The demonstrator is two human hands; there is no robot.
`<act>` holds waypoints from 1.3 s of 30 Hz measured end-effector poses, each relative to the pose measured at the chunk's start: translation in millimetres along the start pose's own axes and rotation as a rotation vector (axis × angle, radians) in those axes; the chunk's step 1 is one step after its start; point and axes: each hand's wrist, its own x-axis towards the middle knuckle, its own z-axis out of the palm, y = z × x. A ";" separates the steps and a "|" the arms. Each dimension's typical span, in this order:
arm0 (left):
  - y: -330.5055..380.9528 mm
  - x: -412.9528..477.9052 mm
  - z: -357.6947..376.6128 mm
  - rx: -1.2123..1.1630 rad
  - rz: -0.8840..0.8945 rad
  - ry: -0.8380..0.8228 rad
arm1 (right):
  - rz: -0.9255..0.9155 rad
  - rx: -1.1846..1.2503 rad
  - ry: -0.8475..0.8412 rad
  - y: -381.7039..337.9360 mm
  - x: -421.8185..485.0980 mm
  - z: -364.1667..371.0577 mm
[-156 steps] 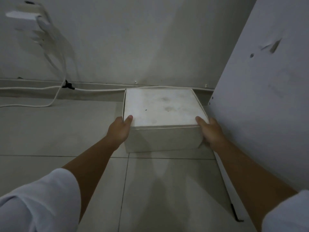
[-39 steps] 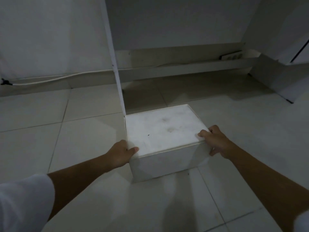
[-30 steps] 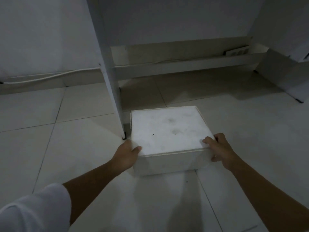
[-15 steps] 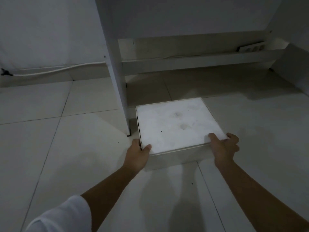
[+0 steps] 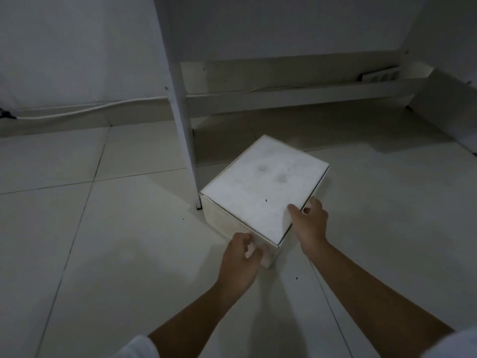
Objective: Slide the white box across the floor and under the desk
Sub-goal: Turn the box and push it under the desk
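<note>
The white box (image 5: pixel 260 187) sits on the tiled floor (image 5: pixel 103 254), turned at an angle, its left corner close to the foot of the desk's white side panel (image 5: pixel 180 112). My left hand (image 5: pixel 240 259) presses against the box's near left face by the nearest corner. My right hand (image 5: pixel 309 220) grips the near right edge, thumb on the lid and fingers down the side. The far part of the box reaches into the shadowed space under the desk.
A white cable (image 5: pixel 77 111) runs along the skirting on the left. A white power strip (image 5: pixel 379 76) rests on the low ledge at the back under the desk. Another white panel (image 5: pixel 449 107) stands at the right.
The box has turned so a corner points toward me. My left hand slid from the near left corner to the near face. The right hand stays on the right edge.
</note>
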 end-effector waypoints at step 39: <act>-0.6 78.1 -68.9 1.124 0.333 0.170 | -0.687 -0.696 -0.026 -11.9 50.5 45.4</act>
